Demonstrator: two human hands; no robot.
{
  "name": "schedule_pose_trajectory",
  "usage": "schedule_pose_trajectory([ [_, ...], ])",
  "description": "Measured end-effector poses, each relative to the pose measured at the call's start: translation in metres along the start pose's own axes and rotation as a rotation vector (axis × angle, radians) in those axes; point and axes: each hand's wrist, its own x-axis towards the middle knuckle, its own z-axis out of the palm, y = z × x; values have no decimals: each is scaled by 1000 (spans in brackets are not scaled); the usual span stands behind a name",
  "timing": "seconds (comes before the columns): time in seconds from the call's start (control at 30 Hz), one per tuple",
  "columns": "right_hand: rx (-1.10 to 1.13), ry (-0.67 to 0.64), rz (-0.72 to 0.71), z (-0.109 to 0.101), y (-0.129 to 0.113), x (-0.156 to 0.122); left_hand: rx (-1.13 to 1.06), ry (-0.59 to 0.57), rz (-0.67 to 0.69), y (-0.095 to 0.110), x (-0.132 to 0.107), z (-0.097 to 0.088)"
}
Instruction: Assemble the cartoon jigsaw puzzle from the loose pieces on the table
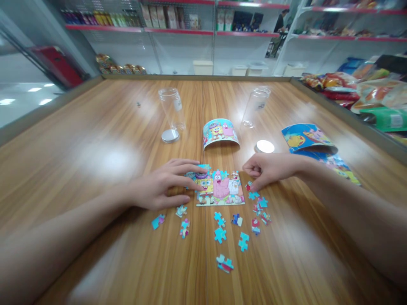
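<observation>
A partly assembled cartoon jigsaw puzzle [221,188] lies on the table, its top edge uneven. My left hand [162,182] rests flat with fingers spread, the fingertips over the puzzle's left part and hiding some of it. At the puzzle's right side is my right hand [265,167], its fingers curled in and the thumb pointing down. The thumb tip meets a small red and blue puzzle piece [248,186]; whether anything sits inside the curled fingers is hidden. Several loose pieces [220,235] are scattered below and to the right.
Behind the puzzle stands a curved picture sheet [221,132]. Two clear jars [173,110] and their lids [170,135] are farther back. Blue picture sheets [310,137] lie at right. Bagged snacks [378,95] line the table's right edge; a person [280,31] is in the background.
</observation>
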Motion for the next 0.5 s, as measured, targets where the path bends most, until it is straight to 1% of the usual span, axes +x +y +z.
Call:
schedule_pose_trajectory([
  [0.23,12,-23,24,0,11,0,-28,34,5,4,3,-1],
  [0.5,13,-26,29,0,10,0,-11,25,6,3,3,0],
])
